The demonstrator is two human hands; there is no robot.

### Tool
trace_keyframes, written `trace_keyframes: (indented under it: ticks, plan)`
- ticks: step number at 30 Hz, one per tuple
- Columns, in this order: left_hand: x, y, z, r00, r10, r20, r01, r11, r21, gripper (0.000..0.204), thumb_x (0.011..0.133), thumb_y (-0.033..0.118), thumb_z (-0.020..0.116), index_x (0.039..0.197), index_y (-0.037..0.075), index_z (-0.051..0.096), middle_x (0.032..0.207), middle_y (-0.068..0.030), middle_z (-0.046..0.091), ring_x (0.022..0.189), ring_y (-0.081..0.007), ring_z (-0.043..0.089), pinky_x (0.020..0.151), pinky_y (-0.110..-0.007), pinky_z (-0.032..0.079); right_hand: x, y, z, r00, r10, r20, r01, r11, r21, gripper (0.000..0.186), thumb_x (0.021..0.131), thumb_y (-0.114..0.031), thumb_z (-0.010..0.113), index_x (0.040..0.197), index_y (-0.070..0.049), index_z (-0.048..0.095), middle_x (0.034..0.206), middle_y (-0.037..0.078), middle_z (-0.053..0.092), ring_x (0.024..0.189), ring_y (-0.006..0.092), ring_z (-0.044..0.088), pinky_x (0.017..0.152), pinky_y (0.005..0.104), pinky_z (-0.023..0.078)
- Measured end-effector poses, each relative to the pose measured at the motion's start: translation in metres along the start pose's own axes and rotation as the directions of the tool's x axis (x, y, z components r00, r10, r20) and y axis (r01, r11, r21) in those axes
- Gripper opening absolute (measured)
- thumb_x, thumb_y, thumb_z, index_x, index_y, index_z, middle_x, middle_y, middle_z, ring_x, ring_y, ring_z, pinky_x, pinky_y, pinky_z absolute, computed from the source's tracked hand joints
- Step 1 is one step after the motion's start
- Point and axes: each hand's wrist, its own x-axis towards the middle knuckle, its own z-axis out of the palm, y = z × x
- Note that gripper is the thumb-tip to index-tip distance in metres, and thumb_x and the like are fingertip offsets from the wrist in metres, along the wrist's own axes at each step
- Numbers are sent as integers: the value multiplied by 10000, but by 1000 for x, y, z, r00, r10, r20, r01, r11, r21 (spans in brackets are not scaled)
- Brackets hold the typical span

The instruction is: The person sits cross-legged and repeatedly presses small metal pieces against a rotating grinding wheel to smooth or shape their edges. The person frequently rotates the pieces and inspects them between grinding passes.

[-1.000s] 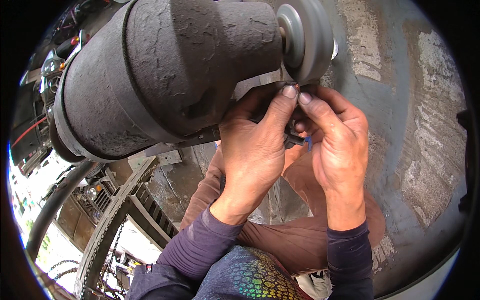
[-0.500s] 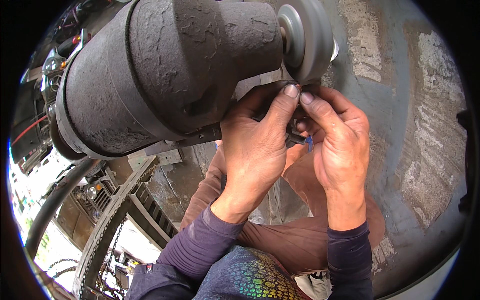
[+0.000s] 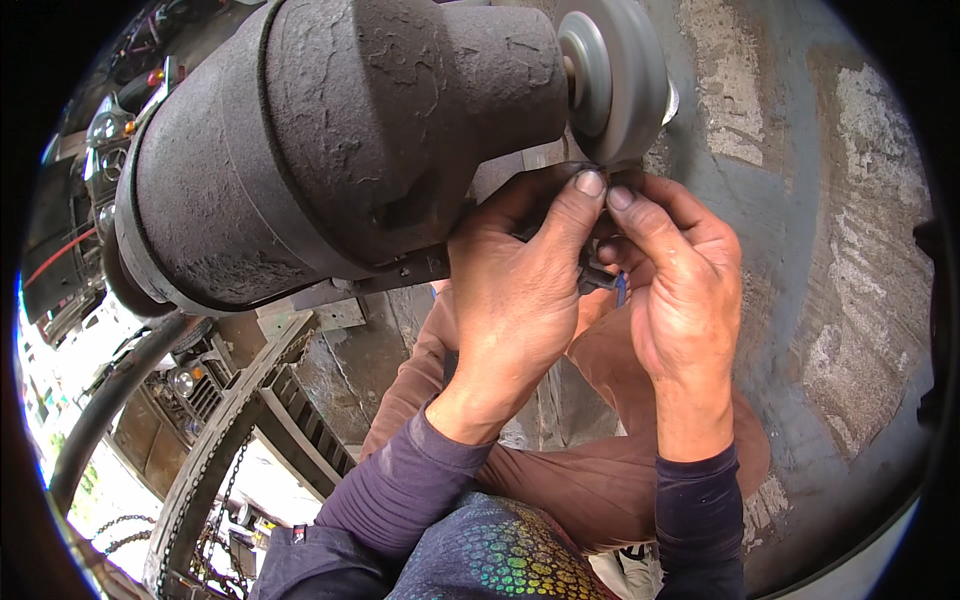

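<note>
A bench grinder [image 3: 370,130] with a rough dark motor body fills the upper left. Its grey grinding wheel [image 3: 638,90] looks smooth and blurred. Just below the wheel's lower edge, my left hand [image 3: 515,290] and my right hand [image 3: 690,290] meet, thumb tips almost touching. Both are closed in a pinch on a small dark part [image 3: 606,178], mostly hidden by the fingers. Between the palms shows a dark metal piece [image 3: 597,277] with a blue strip [image 3: 621,289] beside it. Whether it joins the pinched part, I cannot tell.
A worn grey surface with pale patches [image 3: 860,300] stretches along the right. At lower left are a metal frame [image 3: 215,440] with a hanging chain [image 3: 235,470] and a thick dark bar [image 3: 110,410]. My bent leg in brown trousers [image 3: 570,490] lies below my hands.
Both hands have shifted very slightly to the right, still pinching beneath the wheel. The dark metal piece between the palms shows at a slightly different angle.
</note>
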Motion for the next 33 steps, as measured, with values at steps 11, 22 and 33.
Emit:
trace_keyframes:
  ticks: [11, 22, 33]
  plan:
    - [-1, -1, 2, 1000, 2, 24, -2, 1000, -12, 281, 1005, 217, 682, 1084, -49, 726, 896, -55, 732, 787, -73, 633, 720, -237, 514, 0, 0, -4, 1000, -11, 2, 11, 1000, 23, 166, 947, -72, 698, 1052, 54, 725, 904, 63, 731, 773, 97, 655, 679, 228, 513]
    - [-1, 0, 4, 1000, -5, 28, 6, 1000, -24, 289, 1009, 216, 679, 1103, -53, 724, 900, -62, 738, 783, -71, 640, 709, -230, 519, 0, -1, -5, 1000, -5, -11, 5, 1000, 27, 172, 949, -75, 701, 1064, 50, 723, 913, 65, 736, 784, 97, 664, 675, 228, 518]
    - [-1, -2, 3, 1000, -24, -9, 23, 997, -80, 286, 1005, 213, 682, 1077, -60, 728, 888, -68, 740, 787, -84, 648, 718, -241, 524, 0, -1, 0, 1000, -10, -12, 10, 1000, -12, 167, 939, -74, 704, 1032, 63, 724, 882, 61, 721, 743, 92, 633, 660, 223, 508]
